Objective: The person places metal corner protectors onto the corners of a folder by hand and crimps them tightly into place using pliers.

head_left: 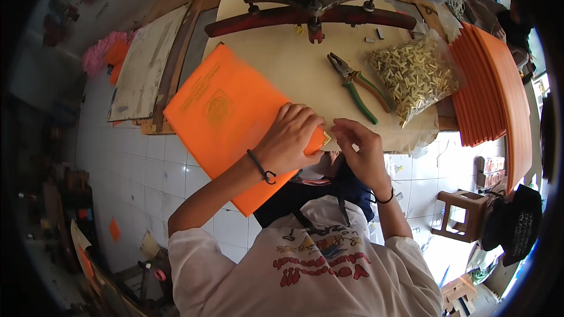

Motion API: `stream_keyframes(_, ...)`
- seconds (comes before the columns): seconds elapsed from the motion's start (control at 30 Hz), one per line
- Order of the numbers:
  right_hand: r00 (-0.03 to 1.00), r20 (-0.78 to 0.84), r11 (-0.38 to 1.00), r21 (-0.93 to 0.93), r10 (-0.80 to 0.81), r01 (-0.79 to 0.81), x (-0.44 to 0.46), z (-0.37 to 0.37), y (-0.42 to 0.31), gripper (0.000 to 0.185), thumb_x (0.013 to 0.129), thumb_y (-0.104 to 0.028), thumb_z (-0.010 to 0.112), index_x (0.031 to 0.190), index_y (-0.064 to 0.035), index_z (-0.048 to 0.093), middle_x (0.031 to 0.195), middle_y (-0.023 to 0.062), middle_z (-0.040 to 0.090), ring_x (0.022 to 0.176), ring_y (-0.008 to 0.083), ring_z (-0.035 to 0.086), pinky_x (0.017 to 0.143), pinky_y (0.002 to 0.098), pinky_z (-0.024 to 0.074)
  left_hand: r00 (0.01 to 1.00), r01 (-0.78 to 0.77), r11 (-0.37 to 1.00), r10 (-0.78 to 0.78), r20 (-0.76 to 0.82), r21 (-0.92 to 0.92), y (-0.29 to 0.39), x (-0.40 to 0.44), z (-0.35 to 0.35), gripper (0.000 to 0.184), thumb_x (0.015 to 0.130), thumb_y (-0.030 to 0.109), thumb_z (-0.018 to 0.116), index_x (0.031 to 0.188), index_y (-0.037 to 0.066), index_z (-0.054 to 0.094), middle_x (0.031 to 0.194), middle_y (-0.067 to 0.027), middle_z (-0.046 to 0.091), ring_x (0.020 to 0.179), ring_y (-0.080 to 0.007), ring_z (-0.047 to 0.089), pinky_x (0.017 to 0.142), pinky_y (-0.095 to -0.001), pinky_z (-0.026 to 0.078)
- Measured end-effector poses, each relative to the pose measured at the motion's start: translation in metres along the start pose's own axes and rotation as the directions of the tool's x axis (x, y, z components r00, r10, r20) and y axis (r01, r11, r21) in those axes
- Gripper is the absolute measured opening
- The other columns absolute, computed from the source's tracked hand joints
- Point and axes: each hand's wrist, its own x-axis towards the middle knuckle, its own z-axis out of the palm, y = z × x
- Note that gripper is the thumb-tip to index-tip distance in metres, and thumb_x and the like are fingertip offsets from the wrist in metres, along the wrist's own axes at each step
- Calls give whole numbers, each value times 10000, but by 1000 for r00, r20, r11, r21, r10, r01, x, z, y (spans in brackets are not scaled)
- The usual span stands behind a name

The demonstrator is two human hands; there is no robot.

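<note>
Near left, overhanging the worktop (305, 70), the orange folder (220, 126) is clasped by the left hand (289, 140), one gold corner (326, 137) seemingly on, the half-curled right hand's (361, 145) hold unclear, with pliers (348, 74) and a bag of loose corners (417, 73) farther right.

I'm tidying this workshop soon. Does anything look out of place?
Yes: an orange scrap lies on the tiled floor at the left, away from the orange folder under the left hand; it looks dropped.
</note>
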Motion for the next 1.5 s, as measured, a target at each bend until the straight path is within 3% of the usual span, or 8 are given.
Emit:
stream_keyframes(0.13, 950, 186, 932, 219, 252, -290, -20, 5, 1, 278, 931, -45, 619, 1196, 41, 621, 962, 89, 718, 788, 103, 646, 759, 264, 537, 999, 47, 999, -48, -18, -24, 13, -19, 0, 495, 734, 199, 778, 1149, 57, 549, 1167, -112, 561, 1211, -300, 485, 1048, -460, 328)
stream_keyframes(0.3, 957, 230, 903, 348, 176, -250, -37, 16, 15, 336, 922, -25, 635, 1251, 34, 603, 958, 51, 679, 835, 71, 605, 776, 247, 519, 992, 86, 993, -77, -101, 85, 27, -41, 12, 545, 748, 188, 767, 1224, 45, 541, 1291, -137, 532, 1317, -340, 429, 1079, -497, 323)
stream_keyframes(0.5, 974, 161, 920, 331, 162, -208, -42, 27, 18, 377, 881, 16, 694, 1247, 41, 608, 907, 33, 654, 858, 68, 607, 776, 227, 514, 906, 392, 888, -328, -267, 238, 52, -75, 18, 691, 736, 235, 784, 1342, 43, 513, 1474, -165, 418, 1353, -415, 379, 1088, -567, 304)
stream_keyframes(0.73, 971, 103, 906, 349, 217, -239, -43, 33, 19, 290, 883, 1, 706, 1163, 44, 641, 896, 45, 679, 838, 79, 639, 771, 229, 528, 665, 713, 683, -584, -467, 162, 69, -124, 27, 832, 667, 394, 851, 1395, 157, 524, 1531, -173, 361, 1408, -446, 309, 1106, -624, 243)
stream_keyframes(0.87, 961, 114, 899, 340, 251, -275, -48, 34, 15, 251, 880, -13, 717, 1115, 43, 652, 888, 35, 686, 816, 72, 636, 755, 222, 522, 447, 894, 408, -769, -458, 187, 85, -139, 17, 945, 575, 433, 904, 1410, 221, 514, 1569, -204, 261, 1429, -492, 231, 1117, -592, 281)
stream_keyframes(1.03, 952, 148, 897, 324, 267, -302, -54, 44, 18, 275, 874, -40, 735, 1121, 46, 653, 875, 22, 672, 802, 63, 625, 753, 222, 519, 514, 815, 577, -687, -515, 43, 62, -170, 25, 1024, 514, 384, 938, 1422, 207, 501, 1574, -234, 218, 1439, -497, 196, 1126, -579, 295)
stream_keyframes(1.33, 914, 272, 839, 379, 301, -390, -50, 48, 8, 344, 858, -116, 766, 1134, 55, 652, 802, 6, 644, 632, 41, 576, 420, 197, 427, 652, 714, 694, -610, -449, 94, 27, -188, 7, 1014, 493, 457, 925, 1398, 207, 542, 1580, -248, 237, 1461, -452, 210, 1047, -551, 341)
stream_keyframes(1.5, 901, 272, 829, 367, 337, -421, -45, 55, 6, 279, 864, -117, 755, 1053, 62, 656, 803, 33, 664, 649, 64, 607, 511, 206, 482, 697, 687, 718, -606, -382, 115, 8, -187, -9, 1043, 455, 466, 930, 1395, 217, 554, 1586, -240, 242, 1479, -401, 218, 1022, -527, 352)
